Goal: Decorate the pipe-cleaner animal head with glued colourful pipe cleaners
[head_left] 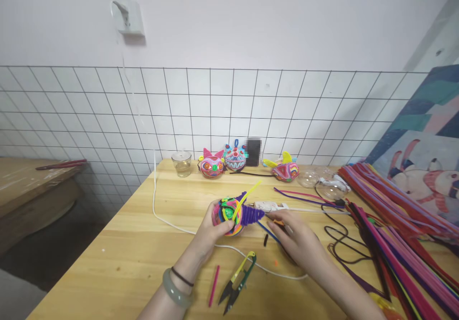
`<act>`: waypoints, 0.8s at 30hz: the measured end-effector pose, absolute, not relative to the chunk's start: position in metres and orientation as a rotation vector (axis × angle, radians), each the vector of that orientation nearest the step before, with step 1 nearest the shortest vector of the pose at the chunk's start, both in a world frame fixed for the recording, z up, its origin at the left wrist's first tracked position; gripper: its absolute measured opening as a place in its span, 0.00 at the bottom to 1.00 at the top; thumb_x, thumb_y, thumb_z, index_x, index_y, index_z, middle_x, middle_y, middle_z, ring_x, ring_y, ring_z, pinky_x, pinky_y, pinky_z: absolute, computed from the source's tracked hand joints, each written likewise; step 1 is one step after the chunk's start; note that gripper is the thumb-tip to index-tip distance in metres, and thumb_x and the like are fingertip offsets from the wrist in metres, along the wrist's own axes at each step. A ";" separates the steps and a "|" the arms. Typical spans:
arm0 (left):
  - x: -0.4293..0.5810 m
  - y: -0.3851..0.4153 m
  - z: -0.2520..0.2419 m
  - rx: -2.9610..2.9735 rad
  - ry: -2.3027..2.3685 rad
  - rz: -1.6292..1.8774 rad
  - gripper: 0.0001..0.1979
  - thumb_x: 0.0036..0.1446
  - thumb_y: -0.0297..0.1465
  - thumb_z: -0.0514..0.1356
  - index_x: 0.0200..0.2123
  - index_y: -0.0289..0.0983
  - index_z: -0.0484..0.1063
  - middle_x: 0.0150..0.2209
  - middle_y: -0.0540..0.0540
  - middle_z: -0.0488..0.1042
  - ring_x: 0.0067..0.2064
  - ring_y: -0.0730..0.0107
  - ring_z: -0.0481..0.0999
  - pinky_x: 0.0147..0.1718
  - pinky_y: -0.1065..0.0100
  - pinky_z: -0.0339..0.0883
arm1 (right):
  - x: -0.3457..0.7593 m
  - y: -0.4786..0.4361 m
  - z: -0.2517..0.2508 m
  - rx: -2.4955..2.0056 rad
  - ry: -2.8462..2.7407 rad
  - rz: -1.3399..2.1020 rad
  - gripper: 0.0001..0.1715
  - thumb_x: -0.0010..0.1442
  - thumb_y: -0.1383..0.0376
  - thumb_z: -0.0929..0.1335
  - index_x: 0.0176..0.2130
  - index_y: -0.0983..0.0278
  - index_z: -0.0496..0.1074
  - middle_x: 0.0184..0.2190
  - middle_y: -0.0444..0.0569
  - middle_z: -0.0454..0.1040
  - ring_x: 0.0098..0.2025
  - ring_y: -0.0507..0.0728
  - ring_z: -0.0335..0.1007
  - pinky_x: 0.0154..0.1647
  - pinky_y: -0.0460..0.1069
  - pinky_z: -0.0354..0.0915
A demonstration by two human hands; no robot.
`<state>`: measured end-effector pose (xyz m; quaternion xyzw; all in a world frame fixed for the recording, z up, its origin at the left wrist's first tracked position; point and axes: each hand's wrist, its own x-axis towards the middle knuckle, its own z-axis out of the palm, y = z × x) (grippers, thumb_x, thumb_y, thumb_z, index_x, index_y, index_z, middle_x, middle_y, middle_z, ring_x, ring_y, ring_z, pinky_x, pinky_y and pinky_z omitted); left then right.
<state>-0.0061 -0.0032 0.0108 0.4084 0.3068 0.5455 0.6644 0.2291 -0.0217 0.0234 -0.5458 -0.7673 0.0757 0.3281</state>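
In the head view, a pale wooden table [125, 262] fills the lower frame, against a tiled wall [222, 104] with a white socket [131, 18] at upper left. At the centre, the left hand [215, 226] curls around a multicoloured ornament [229, 213], thumb on its front. The right hand [296, 236], right of centre, bends its fingers narrowly beside the ornament's purple cone [253, 215]; I cannot tell whether they grip anything.

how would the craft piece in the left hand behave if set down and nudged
The craft piece might rock, as it looks rounded. Its jutting purple cone would probably hinder rolling. The yellow strip looks thin, so likely bends.
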 end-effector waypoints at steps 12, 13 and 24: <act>-0.006 -0.007 0.018 1.039 0.707 1.284 0.32 0.39 0.35 0.72 0.48 0.38 0.64 0.46 0.41 0.74 0.49 0.54 0.73 0.51 0.55 0.63 | 0.175 -0.025 0.062 -1.227 -1.450 0.832 0.20 0.56 0.52 0.67 0.41 0.63 0.74 0.43 0.56 0.77 0.47 0.63 0.72 0.47 0.57 0.67; -0.005 -0.007 0.019 1.055 0.706 1.281 0.33 0.39 0.34 0.72 0.48 0.38 0.63 0.46 0.41 0.73 0.49 0.54 0.72 0.51 0.55 0.63 | 0.175 -0.024 0.062 -1.240 -1.425 0.872 0.21 0.55 0.51 0.67 0.42 0.63 0.73 0.44 0.56 0.77 0.48 0.64 0.72 0.48 0.57 0.67; -0.004 -0.012 0.026 1.103 0.678 1.252 0.29 0.41 0.32 0.71 0.47 0.40 0.64 0.46 0.42 0.74 0.49 0.57 0.73 0.51 0.57 0.62 | 0.156 -0.020 0.051 -1.250 -1.606 0.565 0.15 0.48 0.58 0.72 0.36 0.63 0.71 0.35 0.51 0.73 0.40 0.61 0.70 0.43 0.55 0.67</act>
